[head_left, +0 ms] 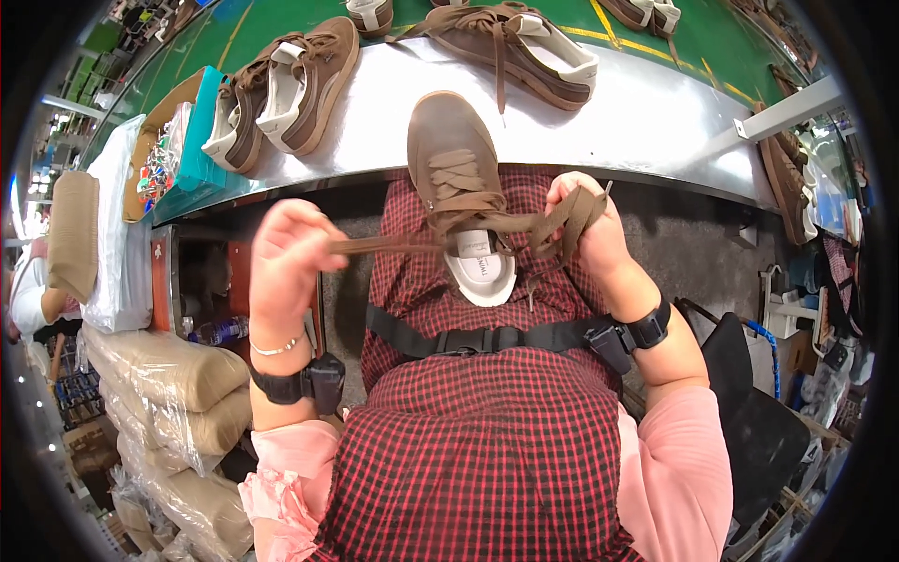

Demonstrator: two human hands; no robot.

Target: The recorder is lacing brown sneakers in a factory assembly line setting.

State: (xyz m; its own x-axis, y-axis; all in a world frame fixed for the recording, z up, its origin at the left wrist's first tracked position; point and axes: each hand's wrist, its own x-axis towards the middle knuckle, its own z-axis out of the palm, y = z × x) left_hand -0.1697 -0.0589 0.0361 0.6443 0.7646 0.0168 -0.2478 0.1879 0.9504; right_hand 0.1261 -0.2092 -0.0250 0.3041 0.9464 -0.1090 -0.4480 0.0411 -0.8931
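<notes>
Brown flat lace [393, 245] runs taut from my left hand [286, 258], pinched shut on one end, across to my right hand [585, 225], closed around the other end, looped. Between them the brown suede shoe [456, 178] rests on my lap, toe propped against the metal bench edge [655, 140]. I judge even tension on both ends matters most, keeping the lace flat, untwisted. More shoes [281, 94] sit on the bench beyond.
</notes>
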